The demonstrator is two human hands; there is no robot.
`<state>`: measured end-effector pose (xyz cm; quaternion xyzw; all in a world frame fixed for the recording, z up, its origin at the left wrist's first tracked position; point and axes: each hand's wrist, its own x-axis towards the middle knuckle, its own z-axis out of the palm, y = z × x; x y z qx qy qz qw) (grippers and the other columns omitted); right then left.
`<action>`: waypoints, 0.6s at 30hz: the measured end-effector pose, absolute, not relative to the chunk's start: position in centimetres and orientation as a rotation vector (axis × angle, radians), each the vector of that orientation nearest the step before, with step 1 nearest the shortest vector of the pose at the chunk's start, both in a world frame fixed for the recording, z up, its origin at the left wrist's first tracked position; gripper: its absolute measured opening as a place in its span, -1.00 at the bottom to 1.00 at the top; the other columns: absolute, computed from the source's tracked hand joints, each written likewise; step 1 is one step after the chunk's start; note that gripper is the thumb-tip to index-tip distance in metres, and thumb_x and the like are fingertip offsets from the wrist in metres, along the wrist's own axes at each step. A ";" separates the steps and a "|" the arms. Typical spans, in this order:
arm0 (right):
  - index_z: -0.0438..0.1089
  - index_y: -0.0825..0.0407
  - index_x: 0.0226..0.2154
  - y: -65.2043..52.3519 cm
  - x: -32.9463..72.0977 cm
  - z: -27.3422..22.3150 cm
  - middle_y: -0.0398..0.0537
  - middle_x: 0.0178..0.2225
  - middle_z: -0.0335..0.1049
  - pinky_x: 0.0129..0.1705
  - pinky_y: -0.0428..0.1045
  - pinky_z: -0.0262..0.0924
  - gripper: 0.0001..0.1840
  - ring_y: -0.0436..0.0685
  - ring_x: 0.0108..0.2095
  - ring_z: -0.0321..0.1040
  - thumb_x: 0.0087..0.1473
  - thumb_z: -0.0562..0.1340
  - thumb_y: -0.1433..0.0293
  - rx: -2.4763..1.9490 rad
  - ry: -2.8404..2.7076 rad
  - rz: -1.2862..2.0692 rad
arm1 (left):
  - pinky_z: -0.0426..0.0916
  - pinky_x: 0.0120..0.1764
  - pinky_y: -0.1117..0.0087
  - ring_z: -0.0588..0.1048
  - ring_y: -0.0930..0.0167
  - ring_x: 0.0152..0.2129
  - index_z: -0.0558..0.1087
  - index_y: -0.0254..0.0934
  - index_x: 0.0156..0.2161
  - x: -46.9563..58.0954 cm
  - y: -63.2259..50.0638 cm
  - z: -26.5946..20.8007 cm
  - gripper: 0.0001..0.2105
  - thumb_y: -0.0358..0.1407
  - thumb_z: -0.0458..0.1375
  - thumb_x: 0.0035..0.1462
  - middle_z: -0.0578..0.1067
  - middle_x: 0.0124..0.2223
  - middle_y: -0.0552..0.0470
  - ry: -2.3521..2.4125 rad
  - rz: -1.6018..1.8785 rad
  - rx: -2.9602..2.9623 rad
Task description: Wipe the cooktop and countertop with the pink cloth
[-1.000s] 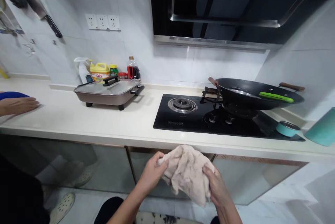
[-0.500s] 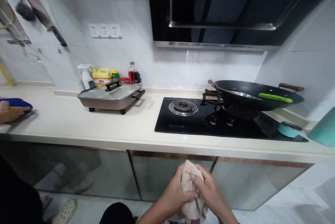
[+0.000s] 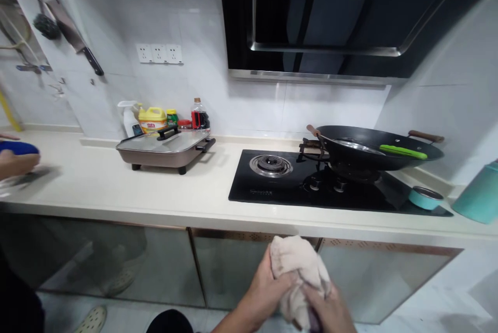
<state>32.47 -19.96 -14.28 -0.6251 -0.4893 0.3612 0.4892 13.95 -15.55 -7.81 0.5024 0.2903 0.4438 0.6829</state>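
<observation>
Your left hand and right hand both have a closed grip on the bunched pale cloth, which sits between 5 and 6 o'clock in your view, in front of the cabinet doors and near the front edge of the surface. From the cloth, the wok stands on the black hob between 1 and 2 o'clock, and the lidded pan at 10. Another person's hand touches a blue thing between 9 and 10.
</observation>
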 end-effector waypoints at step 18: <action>0.44 0.00 0.09 -11.5 46.2 -6.3 0.27 0.04 0.46 0.03 0.37 0.23 -0.34 0.50 0.07 0.35 0.15 0.15 -0.10 -2.054 -1.807 -0.519 | 0.22 0.21 -0.08 0.36 0.03 0.16 0.61 -0.23 -0.09 -3.4 0.2 0.7 -0.74 -0.22 0.15 0.22 0.47 0.17 -0.26 1.986 1.393 2.248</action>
